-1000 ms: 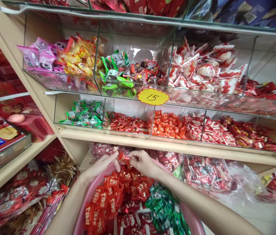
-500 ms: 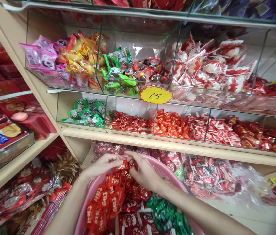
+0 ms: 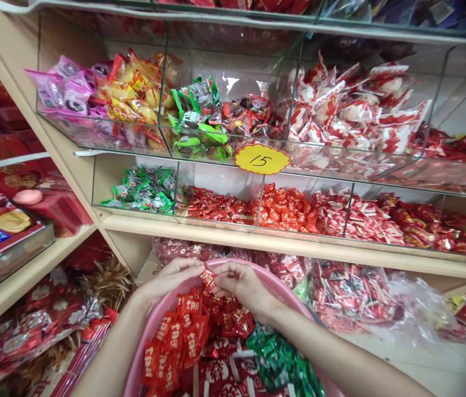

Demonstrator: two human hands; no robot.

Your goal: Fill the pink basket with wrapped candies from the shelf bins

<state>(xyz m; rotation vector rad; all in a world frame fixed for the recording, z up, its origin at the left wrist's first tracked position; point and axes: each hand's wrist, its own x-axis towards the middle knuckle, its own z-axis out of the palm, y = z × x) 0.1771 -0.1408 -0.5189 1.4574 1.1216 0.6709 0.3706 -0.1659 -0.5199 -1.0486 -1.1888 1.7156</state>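
My left hand (image 3: 170, 279) and my right hand (image 3: 241, 286) meet over the far rim of a pink basket (image 3: 286, 292). Both pinch one small red wrapped candy (image 3: 208, 275) between their fingertips, one hand at each end. Below them the basket holds a heap of red candy packets (image 3: 183, 336) on the left and green wrapped candies (image 3: 282, 358) on the right. Both forearms reach in from the bottom of the view.
A wooden shelf unit (image 3: 282, 248) stands in front with clear bins of wrapped sweets: green ones (image 3: 145, 190), red ones (image 3: 286, 209), red-and-white ones (image 3: 348, 118). A yellow tag marked 15 (image 3: 261, 159) hangs mid-shelf. Bagged red candy (image 3: 352, 292) fills the bottom shelf; red boxes sit at left.
The hands stay together at the basket's far rim, still working one red candy. They dipped toward the heap half a second ago and have lifted slightly again; the view shifted a little.
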